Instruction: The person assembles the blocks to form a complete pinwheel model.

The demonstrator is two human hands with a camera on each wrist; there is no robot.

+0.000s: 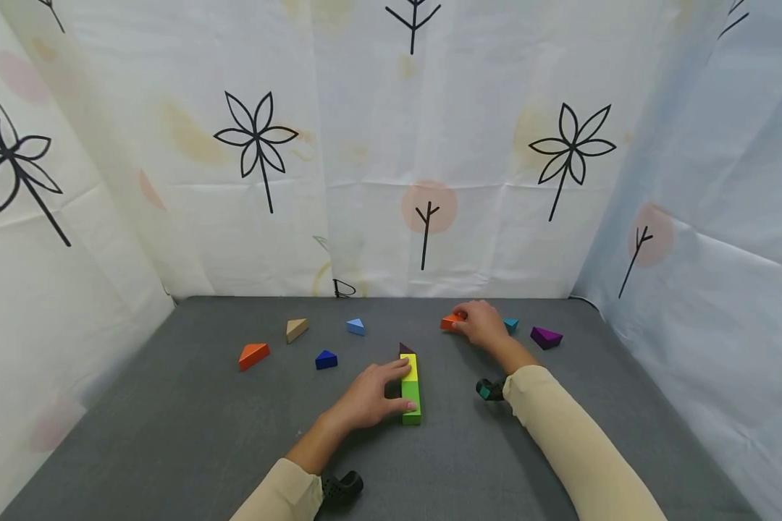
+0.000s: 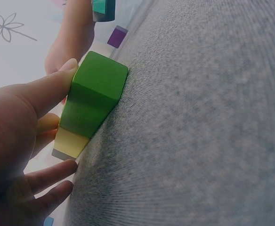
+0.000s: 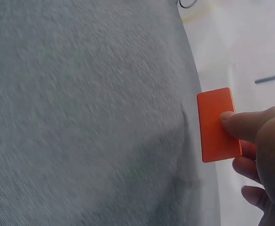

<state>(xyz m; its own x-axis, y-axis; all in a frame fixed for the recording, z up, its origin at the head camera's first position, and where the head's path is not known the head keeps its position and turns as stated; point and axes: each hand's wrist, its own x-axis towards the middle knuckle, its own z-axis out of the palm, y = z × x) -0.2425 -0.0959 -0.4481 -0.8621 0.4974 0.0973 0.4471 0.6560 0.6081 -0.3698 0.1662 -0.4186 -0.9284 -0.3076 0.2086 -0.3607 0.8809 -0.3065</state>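
A green block [image 1: 411, 402] and a yellow block [image 1: 409, 367] lie end to end in a row, a dark purple triangular block [image 1: 406, 349] at their far end. My left hand [image 1: 371, 394] rests over the row from the left. Its thumb touches the green block and a fingertip lies on the yellow one; other fingers extend loosely beside them in the left wrist view. Further back on the right, my right hand [image 1: 484, 325] pinches an orange triangular block [image 3: 215, 127] between thumb and fingers. The right wrist view shows one flat rectangular face of it.
Left of the row lie a red-orange triangular block [image 1: 253, 355], a tan one [image 1: 296, 330], a light blue one [image 1: 355, 327] and a dark blue one [image 1: 326, 359]. A teal block [image 1: 511, 325] and a purple one [image 1: 547, 337] lie beyond my right hand. Fabric [image 1: 365, 239] encloses the grey table [image 1: 202, 434].
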